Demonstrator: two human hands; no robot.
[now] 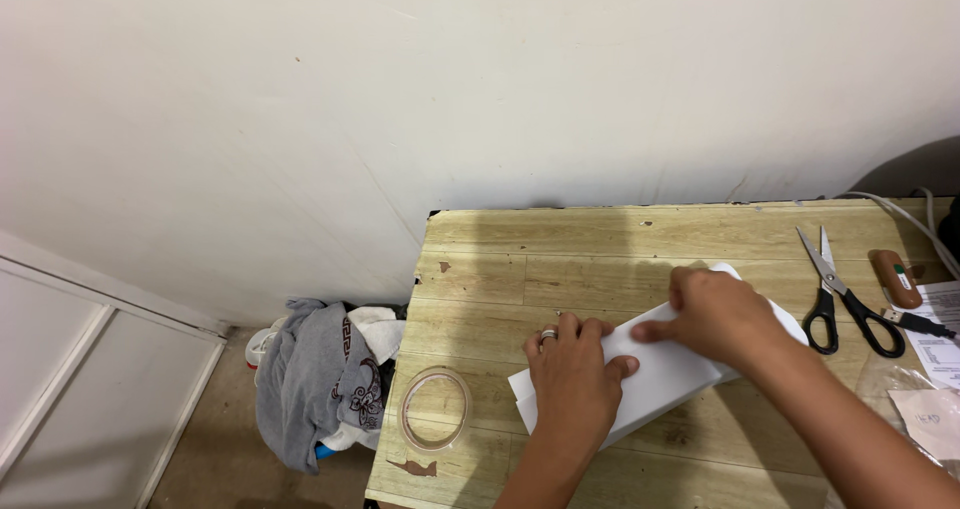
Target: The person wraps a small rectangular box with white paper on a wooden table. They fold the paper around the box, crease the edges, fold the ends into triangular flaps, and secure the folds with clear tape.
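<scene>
We press our left hand [574, 377] flat w/ fingers together on the near end of a white rectangular paper-wrapped box [660, 369], which lies on the pale wooden table [560, 259]. Our right hand [718, 315] curls its fingers over the far edge, thumb pinching the paper. A clear tape roll [436, 409] lies left of the left fingers; black-handled scissors [842, 291] lie right of the right fingers.

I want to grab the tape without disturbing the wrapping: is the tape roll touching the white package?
Apart. The head view shows bare wooden table between the tape roll and the white package under both hands.
</scene>
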